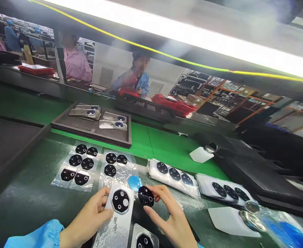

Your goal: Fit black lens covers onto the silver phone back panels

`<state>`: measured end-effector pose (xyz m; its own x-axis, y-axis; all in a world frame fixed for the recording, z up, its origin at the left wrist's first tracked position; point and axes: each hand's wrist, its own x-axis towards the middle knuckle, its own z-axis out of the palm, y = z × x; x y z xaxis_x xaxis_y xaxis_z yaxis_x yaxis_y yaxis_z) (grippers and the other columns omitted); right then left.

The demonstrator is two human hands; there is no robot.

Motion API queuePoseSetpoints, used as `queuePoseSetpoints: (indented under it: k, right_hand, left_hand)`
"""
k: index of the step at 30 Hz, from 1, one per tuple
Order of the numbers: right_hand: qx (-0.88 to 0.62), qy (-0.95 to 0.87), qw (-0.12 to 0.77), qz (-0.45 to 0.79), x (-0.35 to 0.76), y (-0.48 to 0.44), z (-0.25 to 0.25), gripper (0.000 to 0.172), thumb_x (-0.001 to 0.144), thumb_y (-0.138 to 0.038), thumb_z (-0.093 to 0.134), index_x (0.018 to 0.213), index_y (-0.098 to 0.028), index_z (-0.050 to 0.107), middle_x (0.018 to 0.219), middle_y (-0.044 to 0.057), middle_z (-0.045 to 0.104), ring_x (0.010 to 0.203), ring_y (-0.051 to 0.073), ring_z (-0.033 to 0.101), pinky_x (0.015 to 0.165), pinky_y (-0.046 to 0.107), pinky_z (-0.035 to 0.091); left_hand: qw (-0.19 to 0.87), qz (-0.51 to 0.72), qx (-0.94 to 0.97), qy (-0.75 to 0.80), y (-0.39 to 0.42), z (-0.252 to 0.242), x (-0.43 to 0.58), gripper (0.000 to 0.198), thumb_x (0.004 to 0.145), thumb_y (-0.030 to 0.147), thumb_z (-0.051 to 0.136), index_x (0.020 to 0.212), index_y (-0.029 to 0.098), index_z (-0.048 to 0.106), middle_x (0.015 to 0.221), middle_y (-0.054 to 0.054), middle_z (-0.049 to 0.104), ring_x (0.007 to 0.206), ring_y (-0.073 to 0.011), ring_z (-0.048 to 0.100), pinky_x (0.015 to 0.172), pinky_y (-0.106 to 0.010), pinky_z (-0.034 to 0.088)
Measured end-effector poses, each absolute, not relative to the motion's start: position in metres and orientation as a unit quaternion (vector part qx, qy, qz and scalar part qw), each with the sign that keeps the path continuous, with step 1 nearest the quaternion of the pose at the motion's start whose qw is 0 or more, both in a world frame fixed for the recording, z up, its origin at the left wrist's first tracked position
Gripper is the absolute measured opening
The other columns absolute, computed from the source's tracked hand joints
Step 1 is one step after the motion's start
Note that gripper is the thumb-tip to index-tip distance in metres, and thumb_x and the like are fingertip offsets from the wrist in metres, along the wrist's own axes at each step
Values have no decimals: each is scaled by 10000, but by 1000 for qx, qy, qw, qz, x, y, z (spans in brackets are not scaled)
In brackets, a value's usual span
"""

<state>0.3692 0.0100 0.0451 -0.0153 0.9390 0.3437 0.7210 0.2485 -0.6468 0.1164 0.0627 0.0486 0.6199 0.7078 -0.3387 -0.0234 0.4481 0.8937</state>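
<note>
My left hand (88, 215) is closed around the edge of a silver phone back cover (121, 224), which has dark lettering and a black octagonal camera area near its top. Between the thumb and fingers of my right hand (172, 213) is a black octagonal camera lens plate (145, 195) with small round holes. The plate is held just right of the cover, apart from it. A second phone back cover (135, 229) lies below, partly cut off by the frame's bottom edge. A round blue piece (135, 182) lies behind the cover's top corner.
Clear sheets (84, 187) with several black plates lie at left and centre. Wrapped plate stacks (174, 179) sit right. A dark tray (91, 134) holds phone covers. White cards (226, 220) with shiny round pieces lie right. A person (143, 81) sits beyond the bench.
</note>
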Motion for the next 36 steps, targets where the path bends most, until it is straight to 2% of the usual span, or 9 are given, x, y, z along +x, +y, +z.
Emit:
queuePoseSetpoints:
  k: [5,14,26,36]
  right_hand:
    - [-600,-702,363,123,367,9,41,365,886,-285,638,1243,-304,566,1103,31,581,1009,199,603,864,309,516]
    - [-597,-702,371,111,366,11,35,334,891,-309,632,1221,-291,585,1097,40,598,1004,211,618,845,322,532]
    - [-601,-697,369,128,365,10,34,329,895,-331,636,1219,-292,596,1068,40,611,980,215,623,820,327,539]
    - [-599,-696,371,134,362,11,35,320,906,-339,629,1221,-300,583,1065,31,603,981,205,614,819,322,531]
  left_hand:
    - [784,231,446,366,67,53,118,300,773,174,590,1067,199,540,1045,-37,690,851,-182,641,783,-301,452]
    - [794,225,415,382,69,58,117,308,762,190,615,1062,200,546,1068,-39,688,838,-183,646,787,-307,466]
    - [786,221,424,392,69,59,116,346,749,212,610,1090,200,554,1053,-41,696,915,-213,651,796,-315,450]
    - [786,216,425,393,70,64,117,286,766,218,607,1046,207,551,1064,-45,699,970,-234,654,832,-333,451]
